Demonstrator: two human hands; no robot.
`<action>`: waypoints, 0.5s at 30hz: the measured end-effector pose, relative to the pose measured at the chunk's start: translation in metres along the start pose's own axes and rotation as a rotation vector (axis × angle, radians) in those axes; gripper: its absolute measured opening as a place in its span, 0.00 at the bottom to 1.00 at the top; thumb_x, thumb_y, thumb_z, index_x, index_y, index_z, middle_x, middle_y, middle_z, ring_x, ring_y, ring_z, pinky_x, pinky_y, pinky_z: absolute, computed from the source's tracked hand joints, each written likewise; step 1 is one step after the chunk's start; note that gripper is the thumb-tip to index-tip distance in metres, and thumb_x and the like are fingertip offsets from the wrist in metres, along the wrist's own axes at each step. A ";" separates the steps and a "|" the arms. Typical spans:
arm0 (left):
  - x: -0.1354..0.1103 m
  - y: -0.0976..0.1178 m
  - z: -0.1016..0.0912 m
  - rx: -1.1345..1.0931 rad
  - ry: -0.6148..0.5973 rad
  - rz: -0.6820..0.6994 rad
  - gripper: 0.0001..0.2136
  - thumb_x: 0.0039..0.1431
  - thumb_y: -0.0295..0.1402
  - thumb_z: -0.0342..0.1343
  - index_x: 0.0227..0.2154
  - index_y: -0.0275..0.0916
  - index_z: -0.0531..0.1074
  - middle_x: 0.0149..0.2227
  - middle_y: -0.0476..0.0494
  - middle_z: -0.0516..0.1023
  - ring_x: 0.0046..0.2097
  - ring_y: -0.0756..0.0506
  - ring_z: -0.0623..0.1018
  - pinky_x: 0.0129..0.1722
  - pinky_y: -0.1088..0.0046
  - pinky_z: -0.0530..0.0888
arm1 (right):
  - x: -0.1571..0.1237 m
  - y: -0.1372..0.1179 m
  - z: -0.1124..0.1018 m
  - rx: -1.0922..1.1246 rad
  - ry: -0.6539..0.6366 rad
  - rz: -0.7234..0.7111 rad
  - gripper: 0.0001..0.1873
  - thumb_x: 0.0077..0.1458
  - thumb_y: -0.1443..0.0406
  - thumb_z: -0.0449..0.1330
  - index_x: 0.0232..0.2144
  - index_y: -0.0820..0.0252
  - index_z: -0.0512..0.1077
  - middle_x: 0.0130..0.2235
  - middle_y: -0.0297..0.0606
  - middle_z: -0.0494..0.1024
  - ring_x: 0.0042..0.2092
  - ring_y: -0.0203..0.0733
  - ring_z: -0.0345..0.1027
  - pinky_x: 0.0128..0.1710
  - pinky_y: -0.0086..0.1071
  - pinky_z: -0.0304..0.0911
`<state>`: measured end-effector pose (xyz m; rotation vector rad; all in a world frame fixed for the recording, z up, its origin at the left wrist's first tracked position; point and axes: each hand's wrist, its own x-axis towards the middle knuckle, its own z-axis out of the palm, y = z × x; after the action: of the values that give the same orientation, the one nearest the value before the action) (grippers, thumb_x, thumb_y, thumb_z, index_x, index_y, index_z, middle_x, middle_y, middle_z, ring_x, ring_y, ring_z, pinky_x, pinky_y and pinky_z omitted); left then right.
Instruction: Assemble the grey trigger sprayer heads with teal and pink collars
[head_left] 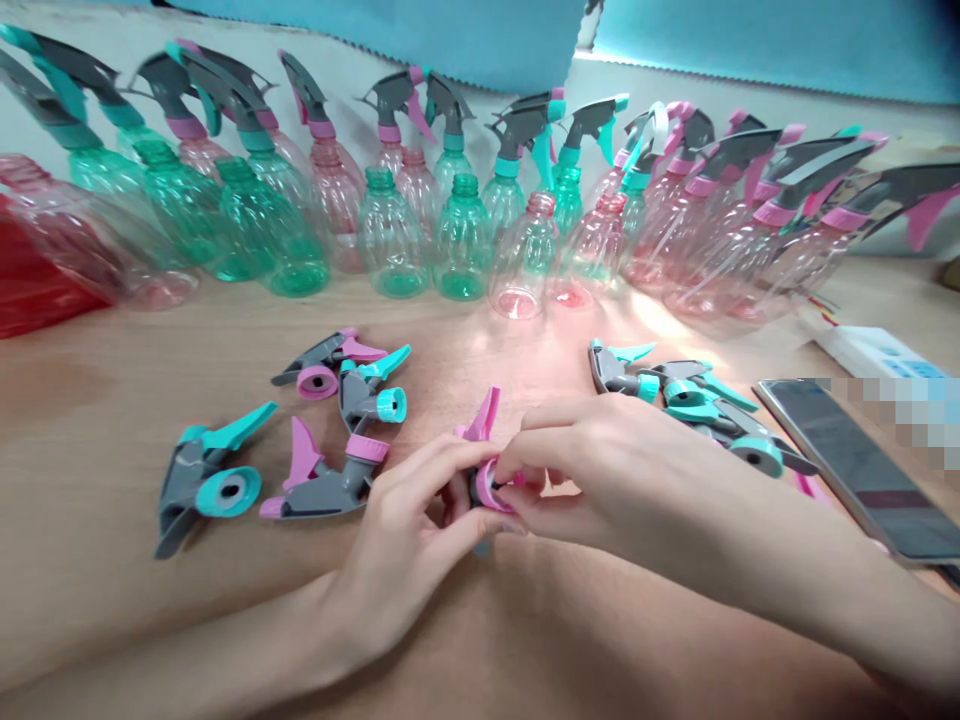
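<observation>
Both hands meet over the middle of the wooden table [112, 400]. My left hand [409, 530] grips a grey spray head with a pink trigger and pink collar [486, 470]. My right hand [592, 470] pinches the same spray head at its pink collar from the right. Most of the head's grey body is hidden by the fingers. To the left lie several loose spray heads, one grey and teal [206, 475], one grey and pink [322, 475].
More loose spray heads [690, 400] lie to the right. A row of green and pink plastic bottles [461, 240], some capped with spray heads, stands along the back. A phone [855, 460] lies at the right edge, a red bag [30, 270] at far left.
</observation>
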<state>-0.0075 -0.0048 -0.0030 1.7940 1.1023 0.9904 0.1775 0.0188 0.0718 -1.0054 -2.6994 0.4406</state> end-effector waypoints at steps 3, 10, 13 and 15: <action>0.001 -0.001 0.000 -0.020 0.006 -0.021 0.11 0.56 0.27 0.58 0.43 0.43 0.70 0.32 0.51 0.68 0.30 0.51 0.69 0.27 0.77 0.68 | 0.004 -0.001 0.005 -0.009 0.080 0.061 0.08 0.55 0.68 0.59 0.24 0.61 0.71 0.24 0.30 0.73 0.25 0.32 0.61 0.25 0.30 0.49; 0.003 0.003 0.000 -0.065 -0.016 0.013 0.10 0.54 0.31 0.61 0.39 0.43 0.69 0.32 0.51 0.70 0.31 0.50 0.70 0.28 0.76 0.69 | 0.001 0.001 -0.009 0.020 -0.044 0.086 0.10 0.59 0.65 0.55 0.29 0.57 0.75 0.27 0.28 0.75 0.26 0.31 0.62 0.26 0.29 0.50; 0.004 0.005 0.000 -0.039 -0.024 0.027 0.11 0.53 0.30 0.62 0.39 0.42 0.70 0.31 0.52 0.69 0.29 0.51 0.68 0.26 0.78 0.67 | -0.003 0.005 -0.015 0.029 -0.051 0.038 0.08 0.59 0.67 0.55 0.32 0.56 0.75 0.29 0.28 0.76 0.28 0.30 0.63 0.26 0.27 0.51; 0.005 0.007 0.000 -0.019 -0.032 0.042 0.11 0.53 0.29 0.62 0.39 0.42 0.70 0.30 0.53 0.68 0.28 0.52 0.67 0.26 0.78 0.66 | -0.004 0.006 -0.017 0.049 -0.064 -0.001 0.08 0.58 0.69 0.55 0.32 0.57 0.74 0.29 0.27 0.75 0.28 0.29 0.62 0.26 0.26 0.51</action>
<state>-0.0044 -0.0025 0.0042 1.8185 1.0363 0.9898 0.1891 0.0239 0.0854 -0.9933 -2.7308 0.5446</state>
